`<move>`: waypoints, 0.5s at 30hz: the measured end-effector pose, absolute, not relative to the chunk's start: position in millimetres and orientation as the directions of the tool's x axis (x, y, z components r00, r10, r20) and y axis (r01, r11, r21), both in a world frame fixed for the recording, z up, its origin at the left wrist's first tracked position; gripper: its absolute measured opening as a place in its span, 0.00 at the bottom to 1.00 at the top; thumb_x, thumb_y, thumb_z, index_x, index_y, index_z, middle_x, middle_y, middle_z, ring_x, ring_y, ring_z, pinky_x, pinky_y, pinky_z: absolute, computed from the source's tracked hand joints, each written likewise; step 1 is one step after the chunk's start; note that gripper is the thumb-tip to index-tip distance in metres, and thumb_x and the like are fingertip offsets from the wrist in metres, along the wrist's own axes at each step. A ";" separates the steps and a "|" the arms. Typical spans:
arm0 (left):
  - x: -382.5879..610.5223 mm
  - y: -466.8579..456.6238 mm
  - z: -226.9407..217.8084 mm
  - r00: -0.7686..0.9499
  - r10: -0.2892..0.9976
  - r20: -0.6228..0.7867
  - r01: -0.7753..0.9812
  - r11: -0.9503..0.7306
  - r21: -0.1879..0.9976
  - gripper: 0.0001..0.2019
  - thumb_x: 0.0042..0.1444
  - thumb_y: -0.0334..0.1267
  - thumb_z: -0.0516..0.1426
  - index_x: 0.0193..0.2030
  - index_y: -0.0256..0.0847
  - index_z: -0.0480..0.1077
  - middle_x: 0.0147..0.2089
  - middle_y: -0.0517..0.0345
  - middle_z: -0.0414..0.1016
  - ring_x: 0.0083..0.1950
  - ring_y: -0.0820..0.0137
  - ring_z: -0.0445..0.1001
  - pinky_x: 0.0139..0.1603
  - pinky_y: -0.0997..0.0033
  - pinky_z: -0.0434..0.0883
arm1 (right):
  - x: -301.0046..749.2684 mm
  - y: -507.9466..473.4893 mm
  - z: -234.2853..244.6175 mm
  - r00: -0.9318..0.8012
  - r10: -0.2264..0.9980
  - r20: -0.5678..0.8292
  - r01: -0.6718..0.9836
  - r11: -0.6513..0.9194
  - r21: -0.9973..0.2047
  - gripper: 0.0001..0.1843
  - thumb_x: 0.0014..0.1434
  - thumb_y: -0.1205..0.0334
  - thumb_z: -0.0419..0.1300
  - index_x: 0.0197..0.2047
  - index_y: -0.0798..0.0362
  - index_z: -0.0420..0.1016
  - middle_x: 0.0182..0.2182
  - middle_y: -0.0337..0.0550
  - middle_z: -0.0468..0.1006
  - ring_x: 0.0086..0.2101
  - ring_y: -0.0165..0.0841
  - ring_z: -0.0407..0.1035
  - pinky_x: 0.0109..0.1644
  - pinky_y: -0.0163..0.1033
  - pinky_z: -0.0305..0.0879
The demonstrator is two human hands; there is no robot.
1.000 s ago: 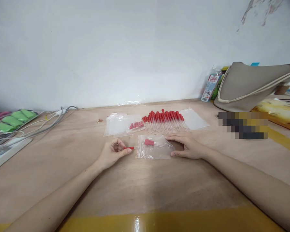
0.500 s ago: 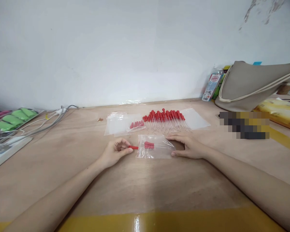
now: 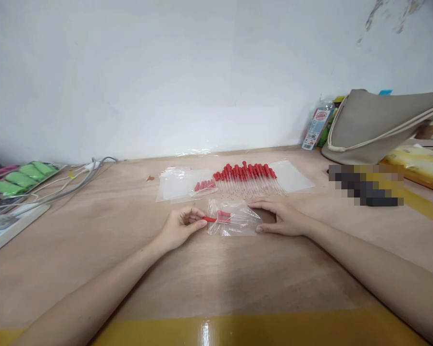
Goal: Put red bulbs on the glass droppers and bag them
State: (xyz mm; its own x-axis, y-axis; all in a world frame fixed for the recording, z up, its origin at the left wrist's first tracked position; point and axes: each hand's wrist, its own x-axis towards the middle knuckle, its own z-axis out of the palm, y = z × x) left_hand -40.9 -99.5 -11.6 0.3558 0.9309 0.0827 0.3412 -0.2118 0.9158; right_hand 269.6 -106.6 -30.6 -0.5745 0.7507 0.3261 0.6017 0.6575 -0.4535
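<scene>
A clear plastic zip bag (image 3: 243, 226) lies in the middle of the table, with a few red-bulbed droppers (image 3: 224, 213) inside it. My left hand (image 3: 185, 226) is closed on the red bulb of another dropper (image 3: 210, 219), whose front part reaches into the bag's crumpled left end. At the bag's right end, my right hand (image 3: 285, 218) grips the edge, thumb and fingertips apart on its two corners. Behind the bag lies a row of several loose droppers (image 3: 243, 173), red bulbs toward the wall. A filled bag of droppers (image 3: 204, 185) rests left of that row.
Flat clear bags (image 3: 173, 185) lie at the back left, and a white sheet (image 3: 294, 177) at the back right. A power strip (image 3: 18, 223) with cables and green packets (image 3: 23, 178) occupy the left. A bottle (image 3: 316, 126), grey bag (image 3: 375, 127) and yellow pack (image 3: 418, 166) stand right.
My left hand has moved right, pushing the dropper into the bag's left end, which has crumpled. My right hand has stayed at the bag's right edge.
</scene>
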 end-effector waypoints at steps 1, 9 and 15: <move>-42.5 -98.8 -10.4 0.353 0.932 0.086 0.368 -0.223 0.903 0.10 0.44 0.39 0.62 0.32 0.35 0.69 0.29 0.56 0.75 0.30 0.73 0.73 0.32 0.73 0.69 | 269.7 -106.4 -30.7 -0.575 0.750 0.328 0.601 0.659 -0.452 0.33 0.48 0.46 0.62 0.55 0.52 0.64 0.53 0.49 0.67 0.53 0.40 0.60 0.57 0.48 0.57; -48.9 -99.2 -5.9 0.419 0.889 0.186 0.450 -0.381 0.808 0.08 0.48 0.38 0.59 0.33 0.36 0.70 0.31 0.55 0.74 0.32 0.72 0.71 0.34 0.72 0.68 | 270.3 -104.6 -32.7 -0.578 0.747 0.327 0.591 0.660 -0.463 0.33 0.48 0.46 0.62 0.55 0.52 0.64 0.53 0.49 0.67 0.53 0.40 0.60 0.56 0.48 0.57; -32.6 -111.9 -5.1 0.497 0.862 0.103 0.501 -0.382 0.776 0.11 0.53 0.43 0.55 0.36 0.38 0.72 0.30 0.58 0.73 0.28 0.74 0.67 0.28 0.75 0.64 | 270.0 -104.9 -32.5 -0.586 0.744 0.323 0.593 0.664 -0.455 0.33 0.49 0.46 0.61 0.56 0.51 0.64 0.53 0.49 0.67 0.53 0.40 0.60 0.57 0.49 0.57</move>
